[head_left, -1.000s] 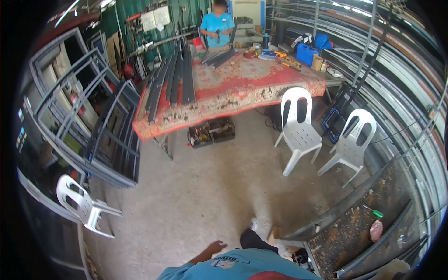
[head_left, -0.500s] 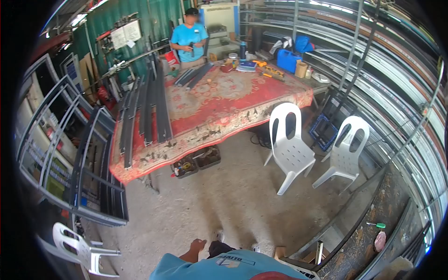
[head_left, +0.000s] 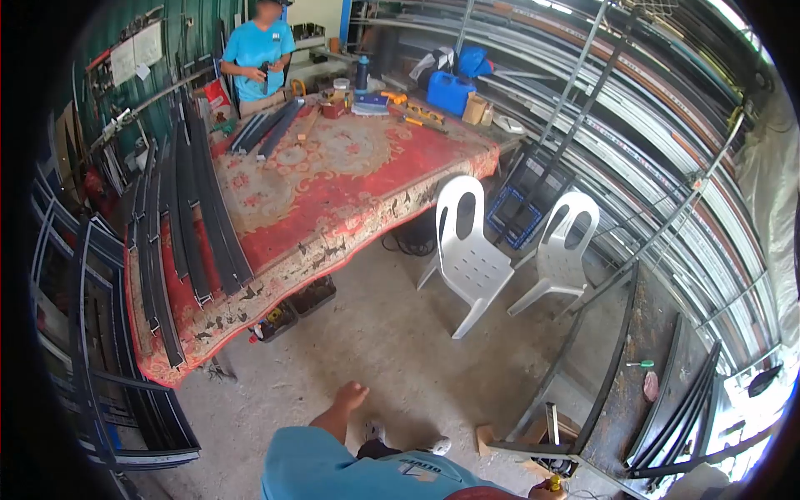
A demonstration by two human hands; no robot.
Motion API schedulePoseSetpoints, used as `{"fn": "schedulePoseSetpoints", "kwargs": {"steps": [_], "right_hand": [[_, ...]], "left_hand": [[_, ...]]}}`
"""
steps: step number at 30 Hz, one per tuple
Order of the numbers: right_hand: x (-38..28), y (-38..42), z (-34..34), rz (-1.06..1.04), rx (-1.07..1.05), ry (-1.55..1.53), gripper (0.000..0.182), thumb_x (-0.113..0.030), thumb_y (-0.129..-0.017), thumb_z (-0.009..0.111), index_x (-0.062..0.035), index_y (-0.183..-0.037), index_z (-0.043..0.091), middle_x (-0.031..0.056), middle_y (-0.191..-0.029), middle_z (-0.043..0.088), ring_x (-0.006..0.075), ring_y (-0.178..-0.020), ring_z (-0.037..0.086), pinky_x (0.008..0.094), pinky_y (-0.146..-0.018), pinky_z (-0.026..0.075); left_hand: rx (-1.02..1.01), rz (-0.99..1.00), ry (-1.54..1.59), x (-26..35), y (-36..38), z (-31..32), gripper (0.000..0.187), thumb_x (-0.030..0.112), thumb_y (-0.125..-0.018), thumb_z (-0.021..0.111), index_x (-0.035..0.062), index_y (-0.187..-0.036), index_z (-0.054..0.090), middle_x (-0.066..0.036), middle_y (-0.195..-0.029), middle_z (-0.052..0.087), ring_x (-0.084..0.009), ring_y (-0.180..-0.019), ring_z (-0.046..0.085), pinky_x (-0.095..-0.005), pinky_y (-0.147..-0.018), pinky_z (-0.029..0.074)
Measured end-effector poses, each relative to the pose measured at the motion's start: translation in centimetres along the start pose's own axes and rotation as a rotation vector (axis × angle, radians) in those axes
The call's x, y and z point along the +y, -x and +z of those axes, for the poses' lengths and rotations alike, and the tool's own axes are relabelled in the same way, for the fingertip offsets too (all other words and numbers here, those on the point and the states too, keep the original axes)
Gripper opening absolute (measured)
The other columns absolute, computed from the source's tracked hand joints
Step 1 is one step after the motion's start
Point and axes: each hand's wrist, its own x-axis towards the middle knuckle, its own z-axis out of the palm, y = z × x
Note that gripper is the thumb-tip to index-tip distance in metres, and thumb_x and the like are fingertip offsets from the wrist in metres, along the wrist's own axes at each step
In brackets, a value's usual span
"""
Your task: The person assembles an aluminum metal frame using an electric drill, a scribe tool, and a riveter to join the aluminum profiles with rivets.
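Note:
My left hand (head_left: pixel 353 394) hangs over the concrete floor in front of my blue shirt (head_left: pixel 342 467), fingers curled in, with no object visible in it. At the bottom edge, my right hand (head_left: pixel 546 492) is partly cut off and closed around a small yellow object (head_left: pixel 555 482). Near it, by the frame of a low bench, is an open wooden box (head_left: pixel 546 433). Both my shoes (head_left: pixel 374 431) show below me. Ahead stands a table with a red patterned cloth (head_left: pixel 333 196), bearing long dark metal profiles (head_left: pixel 218 229).
Behind the table a person (head_left: pixel 258 54) in a blue shirt holds a dark tool. Two white plastic chairs (head_left: pixel 471 258) (head_left: pixel 560 258) stand right of the table. Racks of metal bars (head_left: pixel 658 125) line the right side. Window frames (head_left: pixel 108 333) lean at the left.
The view has turned right, so table and chairs sit further left. My right hand with the yellow object has come into view. My left arm reaches further out.

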Motion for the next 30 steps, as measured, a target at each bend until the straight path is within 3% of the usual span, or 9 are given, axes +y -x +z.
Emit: {"fn": "schedulePoseSetpoints", "kwargs": {"steps": [10,16,17,18,22,23,24,28,30], "right_hand": [[-7.1,11.2,3.6,0.888,-1.236,-0.59,0.018,-0.022,-0.082,0.063,-0.0053,-0.087,0.066,0.0067,-0.066,0.06,0.0184,-0.056,0.054,0.033,-0.051,0.045],[10.9,29.3,-4.9,1.413,-2.049,-0.387,0.023,-0.023,-0.082,0.065,-0.0034,-0.095,0.066,0.0076,-0.076,0.065,0.0204,-0.066,0.062,0.0334,-0.058,0.052],[12.2,23.5,-3.0,1.87,-1.791,-0.484,0.035,-0.025,-0.094,0.054,-0.0048,-0.122,0.055,0.0101,-0.097,0.066,0.0225,-0.08,0.065,0.0348,-0.068,0.055],[13.2,25.8,-6.2,2.385,-1.404,-0.789,0.039,-0.041,-0.084,0.068,-0.0082,-0.104,0.062,0.0084,-0.093,0.064,0.022,-0.081,0.063,0.0356,-0.069,0.055],[21.0,20.7,4.5,3.062,-2.045,-0.079,0.016,-0.024,-0.082,0.062,-0.0104,-0.079,0.054,-0.0009,-0.067,0.045,0.0141,-0.055,0.042,0.0267,-0.052,0.04],[22.3,22.9,4.9,3.538,-1.791,0.128,0.013,-0.021,-0.081,0.06,-0.0103,-0.078,0.054,0.0006,-0.064,0.044,0.0155,-0.054,0.043,0.028,-0.052,0.041],[23.0,27.7,1.7,3.845,-1.506,-0.465,0.011,-0.019,-0.082,0.059,-0.0096,-0.076,0.055,0.0023,-0.062,0.047,0.0171,-0.055,0.048,0.0276,-0.053,0.043],[26.2,24.7,6.3,2.897,-2.296,-0.322,0.013,-0.014,-0.081,0.064,-0.0047,-0.09,0.062,0.0011,-0.075,0.058,0.0115,-0.067,0.058,0.0268,-0.057,0.046],[27.1,25.7,7.1,2.779,-2.3,-0.387,0.02,-0.016,-0.076,0.07,-0.0049,-0.093,0.065,0.0021,-0.076,0.061,0.0132,-0.071,0.06,0.0279,-0.062,0.047]], "left_hand": [[-0.219,-0.091,-0.085,-4.8,8.4,3.5,0.06,0.06,-0.081,0.054,0.0023,-0.088,0.069,-0.022,-0.098,0.067,-0.0359,-0.099,0.063,-0.0452,-0.084,0.048],[-0.695,0.336,-0.272,-0.9,9.7,8.5,0.058,0.057,-0.085,0.052,0.0022,-0.091,0.069,-0.024,-0.092,0.066,-0.0365,-0.094,0.065,-0.0468,-0.08,0.048],[-0.65,0.268,-0.256,2.2,10.6,8.3,0.057,0.056,-0.085,0.052,0.0017,-0.089,0.069,-0.024,-0.089,0.066,-0.0373,-0.092,0.065,-0.0469,-0.078,0.049],[-0.6,0.207,-0.244,5.4,11.6,8.4,0.056,0.055,-0.085,0.052,0.0012,-0.088,0.068,-0.024,-0.087,0.066,-0.038,-0.089,0.065,-0.0469,-0.077,0.049],[-0.495,0.221,-0.144,11.6,10.9,15.1,0.045,0.044,-0.088,0.057,-0.0001,-0.089,0.067,-0.019,-0.089,0.068,-0.0347,-0.079,0.065,-0.0438,-0.071,0.049],[-0.567,0.261,-0.218,13.8,13.0,16.7,0.045,0.044,-0.088,0.057,-0.0001,-0.089,0.067,-0.019,-0.089,0.068,-0.0347,-0.079,0.065,-0.0438,-0.071,0.049],[-0.537,0.14,-0.069,16.2,14.8,18.1,0.041,0.04,-0.089,0.058,0.0001,-0.093,0.066,-0.016,-0.091,0.068,-0.0303,-0.077,0.065,-0.0408,-0.069,0.049],[-0.792,0.106,0.134,23.2,21.6,24.9,0.031,0.033,-0.092,0.061,0.0054,-0.107,0.059,-0.001,-0.079,0.059,-0.0103,-0.064,0.053,-0.0254,-0.052,0.042],[-0.814,0.352,0.047,26.0,23.8,29.1,0.038,0.03,-0.09,0.064,-0.0014,-0.111,0.061,-0.014,-0.102,0.067,-0.0224,-0.087,0.065,-0.0329,-0.075,0.052]]}}
